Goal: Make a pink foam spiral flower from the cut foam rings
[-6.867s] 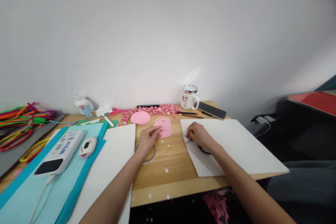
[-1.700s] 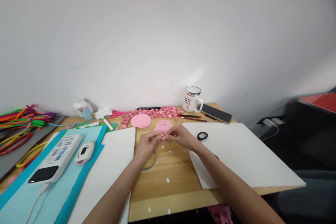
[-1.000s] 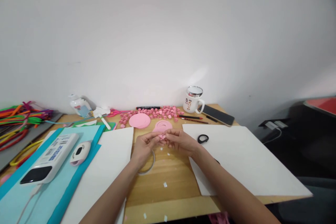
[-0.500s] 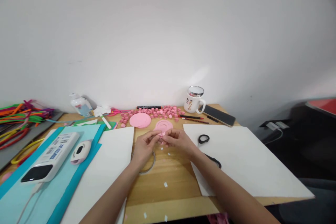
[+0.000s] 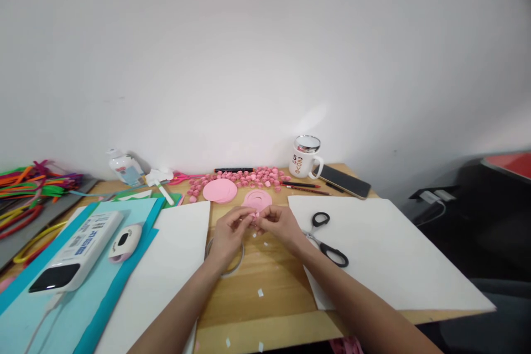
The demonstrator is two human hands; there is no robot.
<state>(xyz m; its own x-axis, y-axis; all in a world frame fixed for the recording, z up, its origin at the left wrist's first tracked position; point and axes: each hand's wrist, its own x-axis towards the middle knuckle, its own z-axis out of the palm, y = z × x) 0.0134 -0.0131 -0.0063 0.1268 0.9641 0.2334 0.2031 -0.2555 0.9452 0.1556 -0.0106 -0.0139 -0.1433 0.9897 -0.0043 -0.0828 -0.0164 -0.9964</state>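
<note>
Between the fingertips of both hands is a small pink paper piece [image 5: 256, 215], mostly hidden by the fingers. My left hand [image 5: 227, 235] pinches it from the left, and my right hand [image 5: 282, 225] pinches it from the right. Just beyond the hands lie pink paper rings [image 5: 265, 197]. A stack of pink paper circles [image 5: 220, 191] is to their left, with many small pink paper rolls [image 5: 259, 177] heaped behind. A roll of tape [image 5: 236, 268] stands partly hidden behind my left wrist. Black-handled scissors [image 5: 327, 240] rest beside my right forearm.
White sheets [image 5: 385, 254] lie at right and left. A mug [image 5: 305, 160], phone [image 5: 346, 181] and pencils [image 5: 307, 187] are at the back right. On blue paper [image 5: 136, 265] sit a white device with a cable [image 5: 78, 251] and a small white dispenser [image 5: 125, 241]. Pipe cleaners [image 5: 37, 188] fill the far left.
My right forearm has shifted slightly, so more of the scissors shows. Both hands still pinch the pink paper piece, and the view has moved a little.
</note>
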